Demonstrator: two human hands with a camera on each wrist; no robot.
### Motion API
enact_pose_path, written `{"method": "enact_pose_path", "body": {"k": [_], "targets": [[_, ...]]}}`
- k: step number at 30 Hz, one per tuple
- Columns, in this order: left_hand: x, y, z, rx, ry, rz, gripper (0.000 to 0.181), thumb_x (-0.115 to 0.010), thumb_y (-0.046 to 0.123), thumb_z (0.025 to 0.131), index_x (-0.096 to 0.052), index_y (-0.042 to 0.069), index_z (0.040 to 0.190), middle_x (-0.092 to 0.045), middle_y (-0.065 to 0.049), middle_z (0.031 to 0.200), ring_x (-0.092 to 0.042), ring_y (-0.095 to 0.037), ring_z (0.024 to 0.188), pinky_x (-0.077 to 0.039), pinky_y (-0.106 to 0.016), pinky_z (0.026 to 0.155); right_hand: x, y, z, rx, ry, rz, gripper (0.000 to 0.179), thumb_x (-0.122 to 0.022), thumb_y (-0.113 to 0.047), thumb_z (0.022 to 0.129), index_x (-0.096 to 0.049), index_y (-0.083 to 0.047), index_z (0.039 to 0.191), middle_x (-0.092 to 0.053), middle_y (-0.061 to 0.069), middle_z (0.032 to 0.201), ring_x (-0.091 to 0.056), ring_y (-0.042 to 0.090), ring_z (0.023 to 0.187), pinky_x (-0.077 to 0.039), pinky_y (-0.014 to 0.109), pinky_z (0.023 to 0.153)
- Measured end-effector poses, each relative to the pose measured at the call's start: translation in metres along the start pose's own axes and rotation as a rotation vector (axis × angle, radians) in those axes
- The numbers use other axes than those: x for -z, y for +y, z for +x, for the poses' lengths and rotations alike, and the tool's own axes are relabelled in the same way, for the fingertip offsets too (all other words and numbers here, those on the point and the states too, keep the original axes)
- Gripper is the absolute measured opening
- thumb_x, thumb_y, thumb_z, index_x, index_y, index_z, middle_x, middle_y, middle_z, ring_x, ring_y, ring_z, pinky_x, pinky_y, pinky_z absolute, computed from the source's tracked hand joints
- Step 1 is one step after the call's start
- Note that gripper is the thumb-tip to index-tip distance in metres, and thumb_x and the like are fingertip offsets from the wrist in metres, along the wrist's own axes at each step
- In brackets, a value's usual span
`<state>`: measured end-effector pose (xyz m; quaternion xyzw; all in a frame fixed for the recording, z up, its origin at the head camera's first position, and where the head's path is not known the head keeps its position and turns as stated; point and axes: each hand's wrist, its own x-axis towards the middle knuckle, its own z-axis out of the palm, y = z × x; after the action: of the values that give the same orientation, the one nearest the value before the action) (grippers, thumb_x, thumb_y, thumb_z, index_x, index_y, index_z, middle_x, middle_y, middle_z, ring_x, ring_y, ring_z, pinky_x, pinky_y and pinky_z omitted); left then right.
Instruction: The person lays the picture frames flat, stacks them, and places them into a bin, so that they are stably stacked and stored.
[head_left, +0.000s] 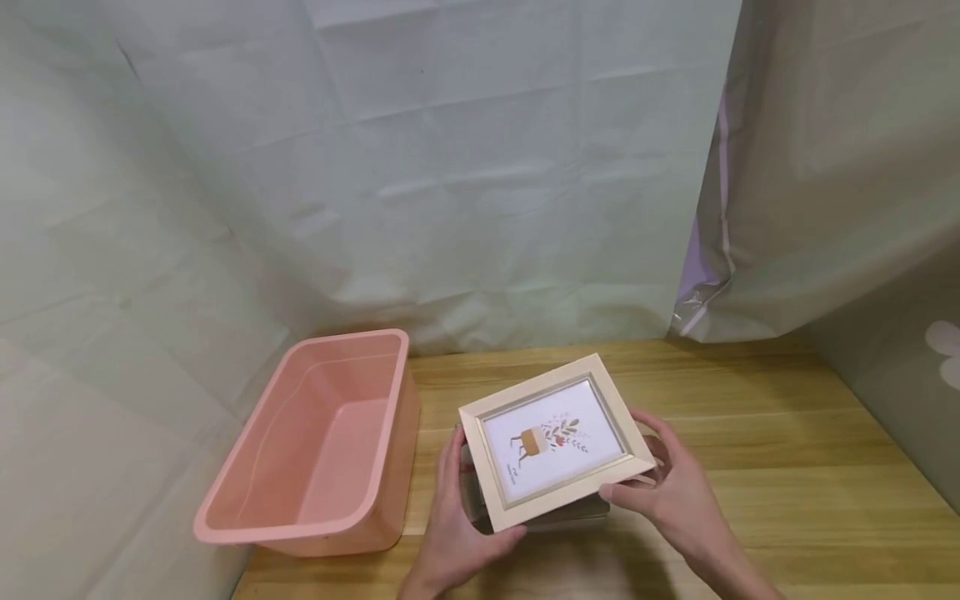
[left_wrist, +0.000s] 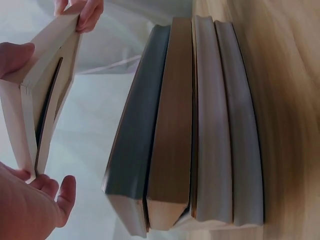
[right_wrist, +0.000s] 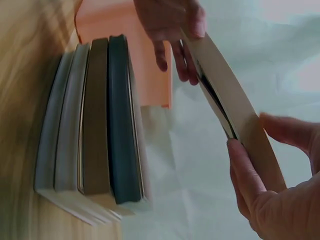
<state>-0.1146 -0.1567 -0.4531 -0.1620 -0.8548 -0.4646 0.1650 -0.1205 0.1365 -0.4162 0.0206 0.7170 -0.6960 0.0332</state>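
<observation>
A cream picture frame (head_left: 495, 492) with a printed vase-and-flower picture is held up, tilted, between both hands. The left hand (head_left: 457, 533) grips its left lower corner, thumb on the front and fingers behind. At the right lower corner the right hand (head_left: 675, 487) pinches the edge with its thumb in front. Under the frame lies a stack of picture frames or books; the wrist views show their edges, a dark teal one (left_wrist: 137, 115) on top, a brown one (left_wrist: 172, 115) below it, then two pale ones (left_wrist: 215, 120). The picture frame is apart from the stack.
A pink plastic basin (head_left: 397, 467) stands to the left on the wooden table (head_left: 750, 433). Pale sheeting (head_left: 465, 167) hangs behind the table, and a grey-brown curtain (head_left: 825, 167) hangs at the right.
</observation>
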Motion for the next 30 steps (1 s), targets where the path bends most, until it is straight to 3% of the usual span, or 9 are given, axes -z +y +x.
{"method": "enact_pose_path", "body": {"k": [5,10,16,23,26,30], "targets": [[0.003,-0.004,0.005,0.035,-0.016,0.024,0.144,-0.104,0.033,0.057,-0.022,0.005,0.172,-0.041,-0.017,0.167,-0.052,-0.008,0.124,-0.044,-0.027,0.115,-0.002,0.004,0.003,0.088,-0.012,-0.071,0.103,-0.092,0.01,0.071,-0.044,-0.007,0.16,-0.055,0.022,0.152,-0.074,0.006,0.106,-0.064,0.025,0.084],[0.008,-0.008,0.007,0.077,-0.045,0.072,0.145,-0.104,0.038,0.057,-0.022,0.004,0.172,-0.041,-0.018,0.166,-0.051,-0.011,0.126,-0.048,-0.034,0.111,-0.008,0.011,0.006,0.183,0.053,-0.188,0.096,-0.097,0.007,0.066,-0.054,-0.001,0.152,-0.06,0.019,0.149,-0.07,0.0,0.106,-0.058,0.018,0.09],[0.012,-0.015,0.008,0.095,-0.081,0.096,0.144,-0.103,0.04,0.057,-0.023,0.001,0.17,-0.04,-0.022,0.166,-0.051,-0.016,0.129,-0.052,-0.043,0.111,-0.014,0.022,0.012,0.261,0.121,-0.345,0.093,-0.103,0.001,0.059,-0.065,-0.003,0.144,-0.065,0.015,0.141,-0.064,0.006,0.114,-0.061,0.023,0.095],[0.015,-0.025,0.008,0.121,-0.129,0.121,0.144,-0.102,0.044,0.06,-0.022,-0.001,0.171,-0.038,-0.025,0.168,-0.053,-0.024,0.13,-0.054,-0.045,0.112,-0.022,0.033,0.016,0.241,0.105,-0.356,0.088,-0.103,0.0,0.057,-0.067,0.0,0.138,-0.068,0.016,0.137,-0.068,0.032,0.12,-0.063,0.029,0.098],[0.016,-0.029,0.007,0.137,-0.141,0.136,0.143,-0.102,0.045,0.06,-0.022,-0.003,0.17,-0.039,-0.027,0.167,-0.054,-0.031,0.132,-0.054,-0.05,0.113,-0.024,0.039,0.019,0.24,0.099,-0.343,0.088,-0.103,0.001,0.056,-0.068,0.001,0.138,-0.069,0.017,0.135,-0.069,0.033,0.119,-0.063,0.027,0.098],[0.017,-0.031,0.006,0.166,-0.158,0.147,0.144,-0.101,0.045,0.06,-0.022,-0.005,0.169,-0.038,-0.03,0.167,-0.05,-0.043,0.144,-0.047,-0.066,0.119,-0.026,0.044,0.02,0.219,0.083,-0.333,0.09,-0.103,0.0,0.057,-0.066,0.004,0.139,-0.069,0.02,0.136,-0.07,0.034,0.12,-0.063,0.029,0.101]]}}
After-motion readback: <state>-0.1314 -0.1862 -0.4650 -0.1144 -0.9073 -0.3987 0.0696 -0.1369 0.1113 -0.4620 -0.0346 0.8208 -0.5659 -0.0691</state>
